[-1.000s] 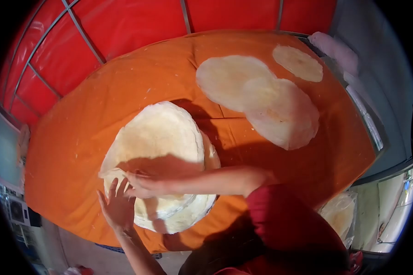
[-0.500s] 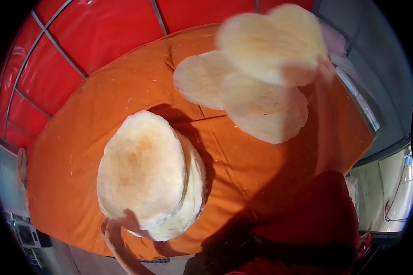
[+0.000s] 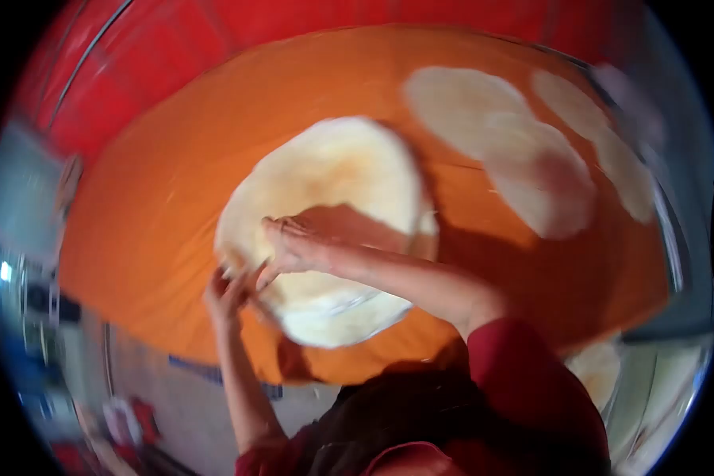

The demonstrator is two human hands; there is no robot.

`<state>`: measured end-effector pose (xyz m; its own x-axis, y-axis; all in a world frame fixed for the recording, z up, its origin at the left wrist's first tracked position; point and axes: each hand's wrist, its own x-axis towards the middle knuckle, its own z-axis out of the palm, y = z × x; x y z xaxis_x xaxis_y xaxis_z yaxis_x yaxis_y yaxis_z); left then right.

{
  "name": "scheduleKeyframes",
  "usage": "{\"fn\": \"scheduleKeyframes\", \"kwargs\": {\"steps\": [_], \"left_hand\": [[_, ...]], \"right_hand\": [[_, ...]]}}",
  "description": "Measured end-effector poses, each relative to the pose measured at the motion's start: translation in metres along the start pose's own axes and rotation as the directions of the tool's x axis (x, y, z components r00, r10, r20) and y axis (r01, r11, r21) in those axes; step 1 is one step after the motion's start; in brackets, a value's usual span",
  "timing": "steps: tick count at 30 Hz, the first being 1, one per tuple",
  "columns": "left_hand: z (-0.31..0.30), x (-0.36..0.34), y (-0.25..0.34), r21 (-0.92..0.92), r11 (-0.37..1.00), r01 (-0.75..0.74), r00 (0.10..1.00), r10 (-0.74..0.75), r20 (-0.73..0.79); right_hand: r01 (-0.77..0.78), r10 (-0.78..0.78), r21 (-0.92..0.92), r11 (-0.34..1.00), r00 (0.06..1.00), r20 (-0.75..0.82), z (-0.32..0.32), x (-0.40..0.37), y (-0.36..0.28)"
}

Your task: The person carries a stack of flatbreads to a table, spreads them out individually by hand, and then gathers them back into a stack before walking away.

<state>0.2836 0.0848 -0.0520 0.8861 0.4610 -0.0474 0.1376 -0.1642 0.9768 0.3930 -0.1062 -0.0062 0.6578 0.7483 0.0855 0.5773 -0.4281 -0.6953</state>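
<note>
A stack of round, pale flatbreads [image 3: 333, 174] with browned patches stands on an orange cloth [image 3: 159, 214]. At the stack's lower left edge, my left hand [image 3: 228, 295] touches the rim with bent fingers; motion blur hides whether it grips a sheet. My right hand [image 3: 289, 247] reaches across the top of the stack from the right, its fingers near that same edge and partly spread. Two overlapping flatbreads [image 3: 464, 107] lie flat on the cloth to the right of the stack, and another pair [image 3: 571, 103] lies farther right.
Red panelling [image 3: 293, 24] borders the far side of the cloth. Grey sheeting [image 3: 674, 127] hangs at the right. Blurred equipment [image 3: 51, 301] stands at the left beside the floor [image 3: 151, 397]. Another round sheet [image 3: 595, 369] shows at the lower right.
My right hand has come back from the upper right to the stack, without the flatbreads it held. Those now lie on the cloth at the right. The view has shifted, and my left hand stays at the stack's edge.
</note>
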Motion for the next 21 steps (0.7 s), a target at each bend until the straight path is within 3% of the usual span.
{"fn": "scheduleKeyframes", "kwargs": {"steps": [1, 3, 4, 5, 6, 7, 9, 12, 15, 19, 20, 21], "left_hand": [[0.001, 0.001, 0.000, 0.093, 0.995, -0.019, 0.999, 0.023, -0.038], [0.001, -0.005, 0.009, -0.172, 0.984, -0.036, 0.996, 0.049, 0.072], [-0.011, 0.008, -0.013, 0.078, 0.984, -0.160, 0.985, 0.154, 0.084], [-0.010, 0.007, -0.008, 0.062, 0.993, -0.105, 0.993, 0.100, 0.068], [-0.006, 0.004, 0.004, -0.072, 0.995, -0.072, 0.991, 0.080, 0.111], [-0.004, 0.002, 0.011, -0.205, 0.978, -0.036, 0.985, 0.069, 0.160], [0.000, 0.003, 0.011, -0.328, 0.944, -0.011, 0.989, 0.059, 0.136], [-0.006, 0.010, 0.000, -0.451, 0.892, 0.023, 0.986, 0.053, 0.156], [-0.009, 0.015, -0.002, -0.585, 0.808, 0.067, 0.981, 0.052, 0.185], [0.001, 0.019, -0.002, -0.730, 0.675, 0.111, 0.985, 0.022, 0.170], [0.006, 0.019, 0.002, -0.656, 0.752, 0.067, 0.995, -0.005, 0.096], [0.013, 0.017, 0.009, -0.568, 0.822, 0.029, 1.000, -0.022, 0.019]], "right_hand": [[0.055, -0.053, 0.089, 0.995, 0.998, -0.020, 0.036, 0.018, -0.008], [-0.044, 0.044, -0.001, 0.999, 0.998, 0.036, 0.057, 0.034, -0.020], [-0.137, 0.149, -0.069, 0.988, 0.965, 0.215, 0.027, 0.029, -0.040], [-0.079, 0.085, -0.032, 0.996, 0.960, 0.266, 0.034, 0.036, -0.024], [-0.230, 0.128, 0.316, 0.920, 0.942, 0.311, 0.039, 0.037, -0.010], [-0.324, 0.176, 0.455, 0.830, 0.925, 0.337, 0.037, 0.036, -0.007], [-0.351, 0.150, 0.536, 0.768, 0.912, 0.381, 0.035, 0.038, -0.005], [-0.371, 0.174, 0.485, 0.792, 0.898, 0.404, 0.037, 0.044, -0.006], [-0.448, 0.197, 0.602, 0.661, 0.877, 0.438, 0.035, 0.044, 0.000], [-0.455, 0.272, 0.611, 0.648, 0.887, 0.372, 0.033, 0.034, -0.011], [-0.368, 0.211, 0.565, 0.739, 0.922, 0.325, 0.046, 0.036, -0.005], [-0.280, 0.212, 0.617, 0.736, 0.960, 0.183, 0.052, 0.033, -0.006]]}}
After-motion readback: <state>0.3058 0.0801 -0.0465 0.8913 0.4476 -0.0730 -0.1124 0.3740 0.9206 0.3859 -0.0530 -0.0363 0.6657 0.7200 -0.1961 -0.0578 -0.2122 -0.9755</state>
